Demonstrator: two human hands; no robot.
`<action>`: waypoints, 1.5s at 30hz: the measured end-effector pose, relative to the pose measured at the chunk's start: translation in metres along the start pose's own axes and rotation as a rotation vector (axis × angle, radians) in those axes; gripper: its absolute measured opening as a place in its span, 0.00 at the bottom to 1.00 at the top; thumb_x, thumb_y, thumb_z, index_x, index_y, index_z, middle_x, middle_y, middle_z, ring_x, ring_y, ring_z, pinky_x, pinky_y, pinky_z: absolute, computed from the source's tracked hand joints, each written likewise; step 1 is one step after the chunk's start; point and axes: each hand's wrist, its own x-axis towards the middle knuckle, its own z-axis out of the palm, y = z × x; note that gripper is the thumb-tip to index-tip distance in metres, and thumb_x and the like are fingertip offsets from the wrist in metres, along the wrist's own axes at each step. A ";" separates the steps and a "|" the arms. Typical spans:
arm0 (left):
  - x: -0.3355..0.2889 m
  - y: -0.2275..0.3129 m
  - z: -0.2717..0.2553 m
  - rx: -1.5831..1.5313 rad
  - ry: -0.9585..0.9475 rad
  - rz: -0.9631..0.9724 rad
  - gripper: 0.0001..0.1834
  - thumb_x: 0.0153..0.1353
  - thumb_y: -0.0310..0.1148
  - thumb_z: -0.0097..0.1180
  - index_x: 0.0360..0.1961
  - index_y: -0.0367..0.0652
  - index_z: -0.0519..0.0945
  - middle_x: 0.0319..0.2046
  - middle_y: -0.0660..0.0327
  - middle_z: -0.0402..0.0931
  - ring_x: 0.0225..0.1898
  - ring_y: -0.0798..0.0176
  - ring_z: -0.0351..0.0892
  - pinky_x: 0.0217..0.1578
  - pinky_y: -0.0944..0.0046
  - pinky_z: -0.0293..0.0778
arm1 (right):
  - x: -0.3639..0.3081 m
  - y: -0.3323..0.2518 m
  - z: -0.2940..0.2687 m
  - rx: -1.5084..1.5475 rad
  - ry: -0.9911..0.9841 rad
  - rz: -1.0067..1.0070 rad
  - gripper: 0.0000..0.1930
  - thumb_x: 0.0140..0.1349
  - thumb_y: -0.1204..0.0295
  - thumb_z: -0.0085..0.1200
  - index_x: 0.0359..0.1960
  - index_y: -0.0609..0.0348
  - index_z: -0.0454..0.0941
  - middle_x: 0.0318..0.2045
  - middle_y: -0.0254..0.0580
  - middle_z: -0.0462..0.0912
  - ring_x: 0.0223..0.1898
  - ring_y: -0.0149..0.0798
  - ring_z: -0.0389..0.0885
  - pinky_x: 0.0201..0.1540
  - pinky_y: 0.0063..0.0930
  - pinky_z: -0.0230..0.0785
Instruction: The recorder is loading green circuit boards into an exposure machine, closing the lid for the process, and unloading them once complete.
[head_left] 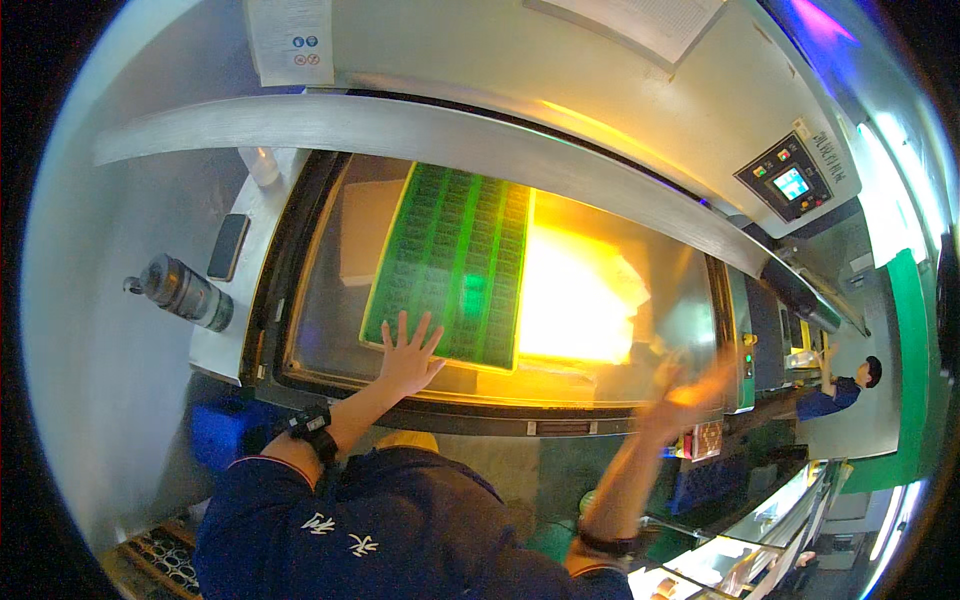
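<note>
A large green circuit board panel [450, 260] with rows of small repeated patterns lies on the glass-like bed [330, 290] of a machine. Light from the bed glows bright yellow-white just right of the panel. My left hand [408, 357] is open, fingers spread, over the panel's near left corner and seemingly resting on it. Off to the right, my right hand [697, 392] is smeared by motion above the bed's near right corner, apart from the panel. Its fingers cannot be made out, nor whether anything is in them.
A metal bar [440, 128] spans the bed's far side. On the left ledge are a phone [229, 246] and a dark bottle [182, 292]. A control panel [785, 180] with a lit screen sits at the far right. Another person [838, 392] stands farther right.
</note>
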 end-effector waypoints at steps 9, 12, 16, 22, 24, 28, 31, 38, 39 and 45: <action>0.015 0.003 -0.018 0.016 -0.146 -0.120 0.38 0.68 0.60 0.37 0.74 0.60 0.48 0.76 0.59 0.31 0.73 0.35 0.27 0.66 0.24 0.30 | 0.146 -0.038 -0.071 -0.161 -0.082 -0.509 0.15 0.46 0.69 0.64 0.36 0.56 0.76 0.33 0.45 0.77 0.40 0.53 0.74 0.47 0.42 0.64; 0.011 -0.003 -0.018 0.026 -0.117 -0.123 0.38 0.67 0.61 0.38 0.74 0.62 0.48 0.75 0.60 0.35 0.74 0.35 0.28 0.66 0.25 0.27 | 0.094 -0.013 -0.085 -0.144 -0.255 -0.388 0.16 0.42 0.63 0.64 0.34 0.52 0.78 0.32 0.44 0.77 0.40 0.53 0.74 0.47 0.46 0.62; -0.001 0.015 -0.024 -0.022 -0.382 -0.170 0.35 0.66 0.60 0.40 0.67 0.50 0.63 0.64 0.50 0.63 0.66 0.40 0.59 0.65 0.36 0.51 | 0.000 0.004 -0.098 -0.199 -0.361 -0.394 0.16 0.35 0.64 0.63 0.25 0.54 0.72 0.25 0.41 0.72 0.33 0.53 0.72 0.45 0.45 0.60; -0.082 0.143 -0.040 -0.826 -0.712 0.786 0.23 0.65 0.44 0.53 0.57 0.46 0.74 0.52 0.50 0.78 0.54 0.48 0.76 0.57 0.52 0.68 | -0.124 0.055 -0.073 -0.588 -1.313 -0.156 0.20 0.46 0.50 0.67 0.29 0.54 0.85 0.29 0.47 0.84 0.32 0.51 0.83 0.36 0.43 0.75; -0.070 0.168 -0.056 -0.941 -0.843 1.067 0.23 0.65 0.42 0.53 0.59 0.48 0.73 0.53 0.51 0.77 0.55 0.48 0.75 0.60 0.52 0.66 | -0.189 0.105 -0.049 -0.577 -1.424 -0.131 0.22 0.49 0.48 0.66 0.32 0.54 0.85 0.30 0.47 0.85 0.32 0.50 0.85 0.35 0.43 0.76; 0.047 0.137 -0.016 -0.571 -0.301 0.573 0.29 0.68 0.51 0.47 0.66 0.54 0.67 0.69 0.57 0.59 0.69 0.49 0.57 0.68 0.44 0.51 | -0.227 0.128 -0.014 -0.606 -1.538 -0.149 0.21 0.50 0.48 0.65 0.32 0.53 0.86 0.31 0.44 0.86 0.35 0.47 0.86 0.38 0.42 0.77; 0.060 0.124 -0.049 -0.103 -0.095 0.051 0.35 0.66 0.60 0.43 0.70 0.58 0.60 0.74 0.61 0.44 0.73 0.41 0.42 0.67 0.28 0.39 | -0.236 0.136 -0.013 -0.597 -1.567 -0.059 0.17 0.50 0.53 0.65 0.33 0.52 0.86 0.32 0.44 0.86 0.37 0.46 0.86 0.38 0.41 0.78; 0.065 0.122 -0.005 0.075 -0.040 -0.149 0.39 0.65 0.63 0.40 0.73 0.62 0.51 0.75 0.63 0.37 0.74 0.36 0.32 0.65 0.21 0.31 | -0.267 0.168 -0.014 -0.556 -1.497 -0.045 0.21 0.49 0.47 0.65 0.30 0.52 0.86 0.29 0.46 0.85 0.33 0.47 0.85 0.41 0.44 0.75; 0.064 0.116 -0.010 0.087 -0.059 -0.191 0.39 0.65 0.63 0.41 0.73 0.62 0.51 0.75 0.63 0.38 0.74 0.37 0.32 0.64 0.21 0.31 | -0.253 0.153 -0.012 -0.500 -1.486 -0.065 0.21 0.49 0.48 0.66 0.33 0.51 0.85 0.30 0.45 0.86 0.36 0.47 0.85 0.45 0.45 0.73; 0.075 0.108 -0.007 0.154 -0.025 -0.185 0.39 0.63 0.61 0.45 0.73 0.64 0.53 0.75 0.65 0.40 0.74 0.37 0.35 0.65 0.22 0.32 | -0.225 0.125 -0.023 -0.289 -1.357 -0.029 0.21 0.50 0.50 0.64 0.38 0.51 0.81 0.36 0.45 0.83 0.42 0.49 0.82 0.49 0.47 0.68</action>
